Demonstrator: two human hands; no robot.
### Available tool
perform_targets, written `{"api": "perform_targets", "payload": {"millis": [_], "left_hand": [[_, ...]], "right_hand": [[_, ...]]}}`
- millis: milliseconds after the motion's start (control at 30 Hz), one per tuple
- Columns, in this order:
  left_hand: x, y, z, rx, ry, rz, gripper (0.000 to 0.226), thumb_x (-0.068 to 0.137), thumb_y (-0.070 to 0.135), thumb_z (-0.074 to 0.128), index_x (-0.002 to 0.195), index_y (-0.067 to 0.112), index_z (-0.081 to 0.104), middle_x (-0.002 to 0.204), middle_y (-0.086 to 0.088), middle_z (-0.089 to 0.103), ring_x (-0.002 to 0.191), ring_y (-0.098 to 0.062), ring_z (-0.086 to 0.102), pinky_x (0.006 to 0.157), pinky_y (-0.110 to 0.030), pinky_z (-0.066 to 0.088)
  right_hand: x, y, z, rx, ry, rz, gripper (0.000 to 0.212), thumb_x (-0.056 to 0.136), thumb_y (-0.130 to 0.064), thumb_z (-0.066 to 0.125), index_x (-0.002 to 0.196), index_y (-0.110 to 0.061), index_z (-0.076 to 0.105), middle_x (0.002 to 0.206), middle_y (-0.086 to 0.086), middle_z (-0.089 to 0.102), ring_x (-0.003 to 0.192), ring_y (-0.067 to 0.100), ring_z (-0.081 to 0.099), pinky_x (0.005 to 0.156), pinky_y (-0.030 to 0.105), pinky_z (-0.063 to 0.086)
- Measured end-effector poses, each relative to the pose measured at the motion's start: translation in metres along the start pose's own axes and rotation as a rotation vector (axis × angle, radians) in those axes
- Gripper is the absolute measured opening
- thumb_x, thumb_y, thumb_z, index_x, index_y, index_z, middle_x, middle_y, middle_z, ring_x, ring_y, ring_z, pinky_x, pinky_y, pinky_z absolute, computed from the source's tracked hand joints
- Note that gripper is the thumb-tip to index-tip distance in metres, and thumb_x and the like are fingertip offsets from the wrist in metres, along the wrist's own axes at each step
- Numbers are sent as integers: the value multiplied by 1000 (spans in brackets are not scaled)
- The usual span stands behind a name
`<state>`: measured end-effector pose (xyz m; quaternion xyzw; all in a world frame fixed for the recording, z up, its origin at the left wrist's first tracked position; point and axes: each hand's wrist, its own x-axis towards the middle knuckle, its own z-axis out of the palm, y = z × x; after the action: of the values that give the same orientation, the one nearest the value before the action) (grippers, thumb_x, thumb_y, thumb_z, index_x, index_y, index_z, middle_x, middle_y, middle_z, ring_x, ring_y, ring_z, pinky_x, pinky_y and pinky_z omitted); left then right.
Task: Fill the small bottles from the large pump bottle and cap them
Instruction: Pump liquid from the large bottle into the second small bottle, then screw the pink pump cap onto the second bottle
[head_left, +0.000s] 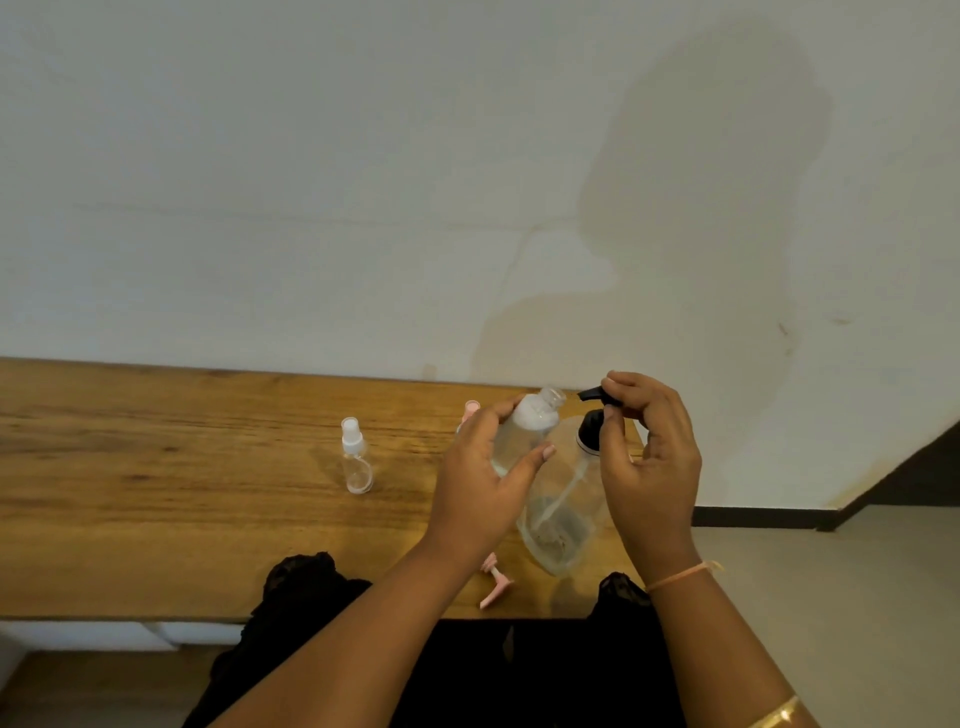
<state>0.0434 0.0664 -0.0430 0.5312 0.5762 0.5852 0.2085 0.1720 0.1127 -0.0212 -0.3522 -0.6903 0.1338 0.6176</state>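
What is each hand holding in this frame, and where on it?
The left hand grips the open small bottle around its body. The right hand pinches the black pump head of the large pump bottle.

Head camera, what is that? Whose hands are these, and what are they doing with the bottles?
There is no machine here, only a person. The camera sits on their head and looks down, so you see their arms reaching out, as if you were them.

The left hand holds a small bottle with its top off, tipped toward the black pump. The right hand grips that pump, which sits on the big bottle standing on the wooden table.

Also on the table are a spray bottle, standing to the left, and a pink cap, lying near the front edge. A pink top peeks out behind the left hand; the rest is hidden.
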Motion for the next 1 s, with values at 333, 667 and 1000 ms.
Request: {"api": "perform_targets", "payload": {"millis": [333, 667, 1000], "left_hand": [[0, -5, -19, -49, 91, -80, 34, 82, 22, 71, 99, 43, 51, 104, 14, 60, 96, -1, 55, 78, -15, 46], [-7, -8, -36, -130, 165, -252, 36, 77, 16, 75, 105, 27, 57, 102, 18, 61, 95, 7, 54, 68, -2, 41], [-5, -19, -47, -74, 157, -306, 39, 77, 13, 75, 108, 26, 55, 102, 15, 60, 94, 0, 55, 70, -11, 41]], "right_hand": [[-5, -2, -7, -77, -30, -19, 35, 86, 1, 53, 118, -14, 57, 127, 4, 55, 119, 12, 51, 97, 16, 40], [-26, -29, 9, -219, -146, -377, 27, 86, -2, 52, 111, -9, 58, 111, 13, 58, 103, 20, 54, 89, 19, 43], [-58, -9, 56, -517, -1119, 297, 25, 93, -8, 49, 117, -9, 56, 113, 10, 63, 101, 24, 59, 81, 32, 49]]}}
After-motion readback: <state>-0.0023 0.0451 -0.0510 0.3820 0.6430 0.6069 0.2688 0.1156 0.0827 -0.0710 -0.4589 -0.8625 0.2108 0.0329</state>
